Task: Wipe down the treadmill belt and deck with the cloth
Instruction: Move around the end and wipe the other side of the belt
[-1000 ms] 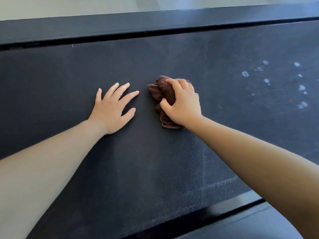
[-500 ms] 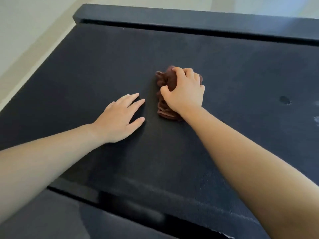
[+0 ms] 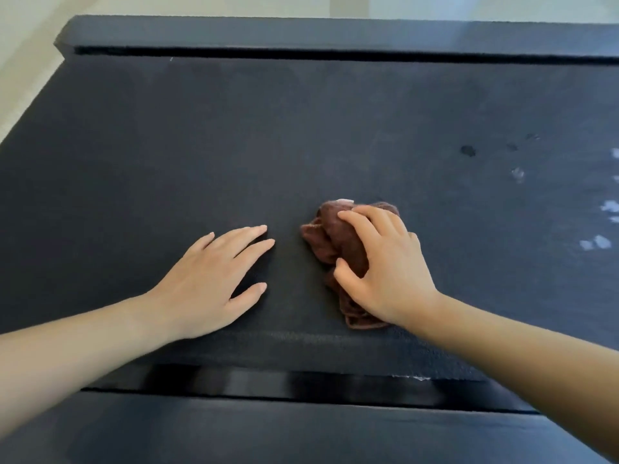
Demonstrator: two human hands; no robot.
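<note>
A crumpled brown cloth (image 3: pixel 330 241) lies on the dark treadmill belt (image 3: pixel 301 128), near its front edge. My right hand (image 3: pixel 388 266) grips the cloth from the right, fingers and thumb curled round it. My left hand (image 3: pixel 214 279) rests flat on the belt just left of the cloth, fingers straight and spread, touching nothing else. White droplets or spots (image 3: pixel 599 229) and a dark wet mark (image 3: pixel 468 150) sit on the belt at the right.
A black side rail (image 3: pixel 301 33) runs along the belt's far edge, and another dark deck rail (image 3: pixel 268 426) lies below the near edge behind a glossy gap. Pale floor (image 3: pixel 20 45) shows at the upper left.
My right hand has drawn the cloth towards me, close to the belt's near edge. The left hand stayed flat beside it. The view shifted, and the spots at the right came back into sight.
</note>
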